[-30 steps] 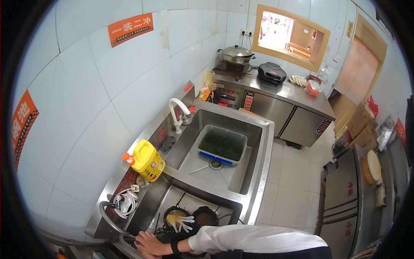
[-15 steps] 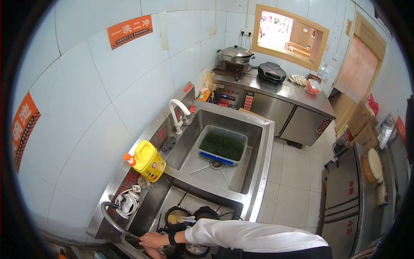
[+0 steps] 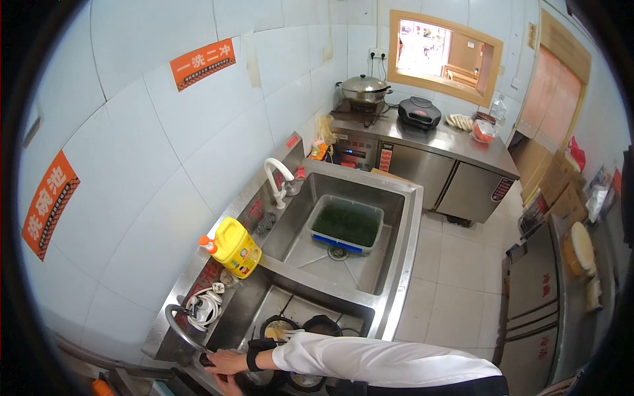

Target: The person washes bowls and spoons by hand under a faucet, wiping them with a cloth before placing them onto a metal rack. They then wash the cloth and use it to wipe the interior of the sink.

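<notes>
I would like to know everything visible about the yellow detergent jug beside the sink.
The yellow detergent jug looks like plastic, squarish, with a moulded handle on top and an orange cap on a white neck pointing left. A colourful label covers its front; the print is too small to read. It stands on the steel ledge by the tiled wall, at the divider between the two sink basins. Neither hand touches it, and nothing leans on it. How full it is cannot be seen.

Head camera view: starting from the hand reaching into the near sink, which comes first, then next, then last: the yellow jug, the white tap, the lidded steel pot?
Measured from the right hand at the bottom of the view:
1. Yellow jug, on the sink ledge by the wall, beside the near basin.
2. White tap, farther along the ledge, over the far basin.
3. Lidded steel pot, on the far counter beyond the sinks.
</notes>
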Motion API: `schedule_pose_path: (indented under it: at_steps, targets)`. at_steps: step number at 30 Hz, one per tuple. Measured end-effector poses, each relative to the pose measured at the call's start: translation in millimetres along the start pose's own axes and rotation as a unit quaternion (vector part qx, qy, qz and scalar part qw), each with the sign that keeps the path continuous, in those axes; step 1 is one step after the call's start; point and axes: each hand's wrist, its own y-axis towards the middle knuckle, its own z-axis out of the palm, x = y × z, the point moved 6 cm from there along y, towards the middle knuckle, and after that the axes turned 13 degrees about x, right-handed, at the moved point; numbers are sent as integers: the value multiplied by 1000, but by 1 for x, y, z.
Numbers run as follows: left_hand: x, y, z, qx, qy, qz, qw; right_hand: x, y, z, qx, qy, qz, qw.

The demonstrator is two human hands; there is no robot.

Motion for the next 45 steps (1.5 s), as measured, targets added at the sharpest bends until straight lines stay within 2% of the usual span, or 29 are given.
schedule_pose_path:
  at_steps: [3, 5, 6, 8, 9, 11, 15, 16, 17, 18, 19, 20, 24, 26, 27, 29, 30, 32, 33, 35, 36, 37, 38, 39, 40, 41, 43, 44, 45]
  targets:
    - [-2, 3, -3, 15, 53, -15, 998, -27, 30, 9, -29, -77, 59, 995]
    - [9, 7, -9, 34, 94, -38, 994, -18, 41, 16, 41, -197, -122, 972]
    - [21, 13, -15, 48, 115, -59, 990, -10, 33, 7, 40, -199, -122, 971]
    - [51, 18, -27, 74, 147, -98, 982, 3, 12, -15, 28, -28, -59, 997]
    - [27, 11, -17, 74, 147, -97, 982, 4, 8, -16, 27, -29, -60, 997]
    - [-55, -9, 9, -1, 91, -30, 995, 6, 4, -16, 43, 57, -85, 994]
    - [-54, -7, -1, -25, 72, -45, 996, 6, 1, -15, 32, 41, -79, 996]
    - [-52, -7, -2, 31, -171, -123, 977, 5, 0, -16, 22, 18, -76, 997]
    - [-52, -5, 11, 85, -407, -189, 889, 3, -2, -24, 14, -10, -72, 997]
    - [-39, -1, 13, 84, -409, -190, 889, 2, 0, -23, 16, -9, -70, 997]
    - [-19, 6, 2, 21, -250, -135, 959, 0, 3, -22, 23, 97, -102, 990]
    - [-15, 9, -9, -44, -83, -74, 993, -1, 5, -21, 29, 202, -133, 970]
    - [-41, 11, -18, -51, -119, -45, 991, -5, -5, -18, 11, 277, -125, 953]
    - [-64, -5, -22, -160, -180, -60, 969, 5, -19, -7, 109, 147, -130, 975]
    - [-48, -5, -33, -162, -180, -61, 968, -1, -22, -4, 110, 148, -130, 974]
    - [-34, -7, -69, -178, 19, 160, 971, -30, -27, 11, 189, 95, -119, 970]
    - [-33, -10, -80, -180, 19, 159, 971, -45, -32, 8, 191, 95, -119, 970]
    - [-51, -24, -94, -178, 144, 226, 947, -89, -42, 17, 283, 129, 59, 949]
    - [-46, -25, -94, -179, 145, 225, 947, -82, -43, 18, 284, 129, 58, 948]
    - [-54, -25, -78, -169, 140, 211, 952, -80, -40, 4, 124, 330, 79, 933]
    - [-34, -17, -65, -196, -126, -29, 972, -74, -28, 6, 129, 361, 79, 920]
    - [-56, -20, -36, -119, -84, -45, 988, -65, -24, 8, 129, 362, 79, 920]
    - [-58, -19, -18, -62, 27, -46, 997, -46, -23, 9, 123, 391, 75, 909]
    - [-83, -17, 14, 67, -18, -6, 998, -31, -21, 7, 117, 419, 70, 898]
    - [16, -4, -7, 42, -47, -49, 997, -15, -20, 3, 185, 317, 54, 929]
    - [11, -3, -6, 42, -47, -48, 997, -20, -17, 3, 184, 316, 53, 929]
    - [-7, -6, -12, -37, -112, -39, 992, -17, -10, -9, 147, 103, -80, 981]
    - [-4, -8, -28, -71, 45, 0, 996, -41, 7, 1, 130, 56, -117, 983]
    - [-3, -5, -31, -71, 45, 0, 996, -35, 2, -2, 130, 56, -117, 983]
